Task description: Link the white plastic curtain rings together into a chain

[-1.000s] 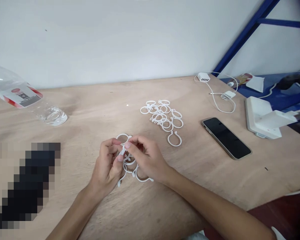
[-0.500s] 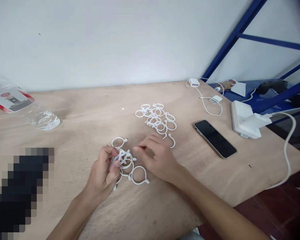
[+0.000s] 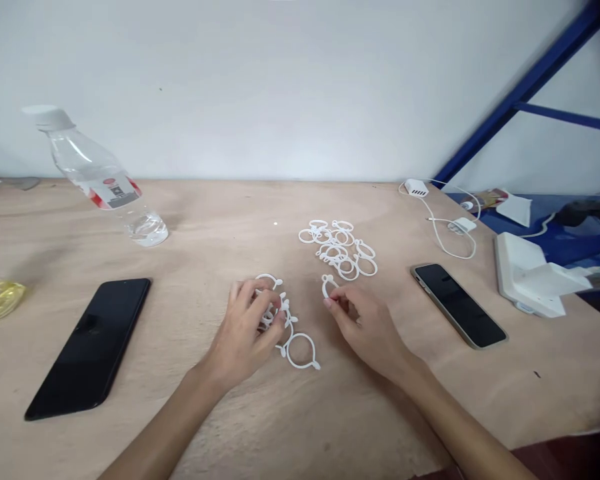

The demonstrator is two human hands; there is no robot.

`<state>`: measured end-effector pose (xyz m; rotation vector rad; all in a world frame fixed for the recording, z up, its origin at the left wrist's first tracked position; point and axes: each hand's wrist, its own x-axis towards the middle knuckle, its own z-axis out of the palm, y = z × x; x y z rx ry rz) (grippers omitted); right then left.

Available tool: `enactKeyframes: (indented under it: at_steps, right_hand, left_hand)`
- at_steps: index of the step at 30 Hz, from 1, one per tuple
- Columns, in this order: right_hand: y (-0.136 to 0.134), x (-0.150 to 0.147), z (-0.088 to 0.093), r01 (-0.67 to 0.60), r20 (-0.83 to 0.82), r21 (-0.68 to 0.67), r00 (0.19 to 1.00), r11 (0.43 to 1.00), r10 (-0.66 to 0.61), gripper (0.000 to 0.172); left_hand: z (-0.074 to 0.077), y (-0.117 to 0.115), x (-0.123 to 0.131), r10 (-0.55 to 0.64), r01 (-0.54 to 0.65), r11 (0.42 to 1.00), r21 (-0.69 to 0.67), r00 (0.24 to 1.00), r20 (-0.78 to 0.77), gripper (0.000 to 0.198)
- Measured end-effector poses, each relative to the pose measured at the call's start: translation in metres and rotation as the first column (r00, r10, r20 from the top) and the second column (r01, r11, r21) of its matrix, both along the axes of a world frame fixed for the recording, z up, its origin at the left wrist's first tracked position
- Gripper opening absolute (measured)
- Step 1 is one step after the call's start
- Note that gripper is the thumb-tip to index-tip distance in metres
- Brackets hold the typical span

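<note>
My left hand (image 3: pixel 247 330) is curled round a chain of linked white plastic rings (image 3: pixel 293 337) that trails onto the wooden table (image 3: pixel 205 413); one ring of the chain lies flat by my wrist. My right hand (image 3: pixel 367 327) pinches a single white ring (image 3: pixel 329 287) between thumb and forefinger, just below a loose pile of white rings (image 3: pixel 341 247) lying further back on the table.
A black phone (image 3: pixel 91 343) lies at the left, another phone (image 3: pixel 457 305) at the right. A clear water bottle (image 3: pixel 100 177) stands at the back left. A white charger with cable (image 3: pixel 433 207), a white power block (image 3: pixel 530 275) and blue metal frame (image 3: pixel 530 87) sit at the right.
My right hand left the chain, reached towards the pile and took hold of a single ring. The view swung left, bringing the bottle and the left phone into sight.
</note>
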<state>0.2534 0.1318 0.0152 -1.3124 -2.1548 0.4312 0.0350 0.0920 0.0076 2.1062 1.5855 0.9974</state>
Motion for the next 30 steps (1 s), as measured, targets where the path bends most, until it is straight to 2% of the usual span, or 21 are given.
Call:
enactKeyframes:
  at_steps: [3,8,13,17,21,23,25,28,30]
  right_hand:
    - [-0.004,-0.023,0.005,-0.1,-0.165,-0.021,0.982,0.995,0.095,0.011]
    - [-0.009,-0.053,0.01,-0.223,-0.324,-0.022,0.924,0.975,0.204,0.011]
    - [-0.014,-0.071,0.006,-0.343,-0.363,0.053,0.868,0.938,0.338,0.011]
    - [-0.018,-0.076,0.002,-0.334,-0.379,0.095,0.859,0.938,0.345,0.014]
    - [-0.02,-0.074,0.005,-0.367,-0.411,0.088,0.834,0.926,0.369,0.013]
    - [-0.02,-0.072,0.009,-0.373,-0.451,0.054,0.819,0.926,0.356,0.011]
    - [-0.02,-0.069,0.012,-0.338,-0.516,-0.004,0.807,0.941,0.288,0.008]
    - [-0.017,-0.067,0.013,-0.237,-0.599,-0.136,0.793,0.962,0.111,0.012]
    - [-0.014,-0.067,0.011,-0.193,-0.622,-0.249,0.783,0.949,-0.003,0.016]
  left_hand:
    - [0.0,-0.001,-0.001,0.051,-0.05,0.999,-0.016,0.998,0.036,0.01]
    - [0.002,0.0,-0.004,0.068,-0.068,0.998,-0.012,0.993,0.097,0.022]
    - [0.003,0.0,-0.005,0.035,-0.027,0.998,-0.053,0.988,0.15,0.038]
    - [0.006,0.002,-0.005,0.07,-0.05,0.994,-0.097,0.973,0.222,0.041]
    - [0.006,0.004,-0.006,0.092,-0.041,0.986,-0.164,0.943,0.319,0.047]
    - [0.005,0.004,-0.006,0.111,-0.058,0.985,-0.16,0.931,0.347,0.051]
    - [0.004,0.004,-0.006,0.128,-0.08,0.986,-0.146,0.927,0.353,0.056]
    - [0.003,0.004,-0.006,0.109,-0.068,0.99,-0.126,0.93,0.35,0.058]
    - [0.003,0.004,-0.006,0.074,-0.035,0.993,-0.116,0.936,0.345,0.058]
